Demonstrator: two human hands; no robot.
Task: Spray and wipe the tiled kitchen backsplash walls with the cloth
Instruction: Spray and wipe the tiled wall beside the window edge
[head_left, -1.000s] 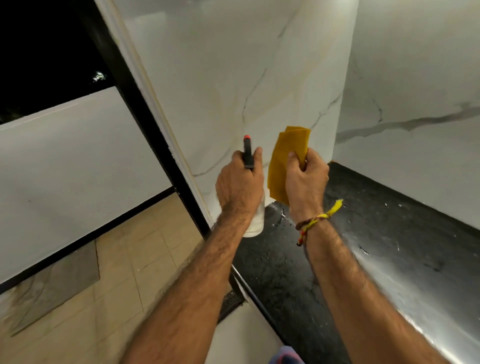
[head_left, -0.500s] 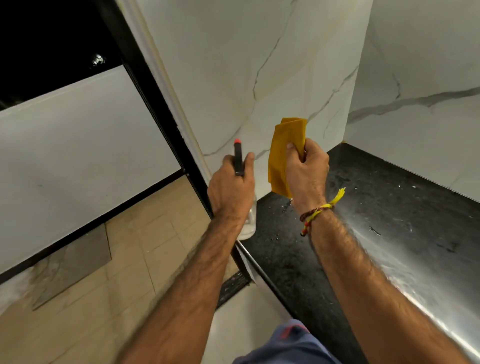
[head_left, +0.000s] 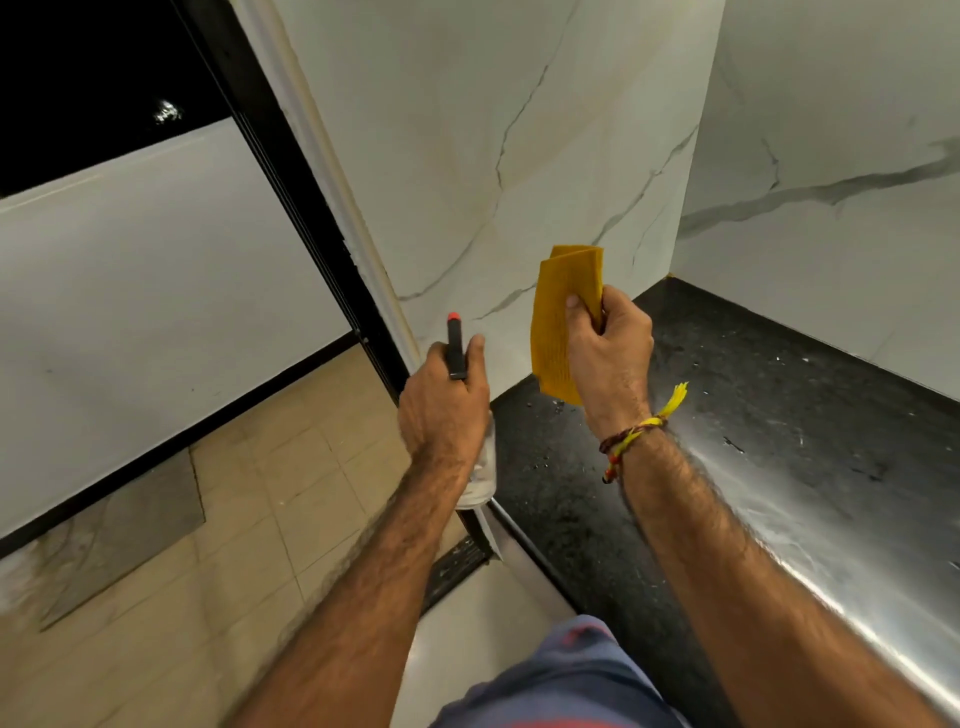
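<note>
My left hand grips a clear spray bottle with a black head and a red nozzle tip, aimed at the white marble-look tiled wall ahead. In my right hand is a folded yellow cloth, held upright a short way in front of that wall and not touching it. A second tiled wall meets the first at a corner on the right. Both hands hover above the near left end of the black countertop.
The black speckled countertop carries small white specks and has a shiny metal front edge. A black door frame runs down the left of the wall. Beige floor tiles and a white low wall lie to the left.
Both hands dropped slightly and drew a little apart while the view shifted back and left. The cloth turned so my thumb now presses its face. The bottle stays gripped.
</note>
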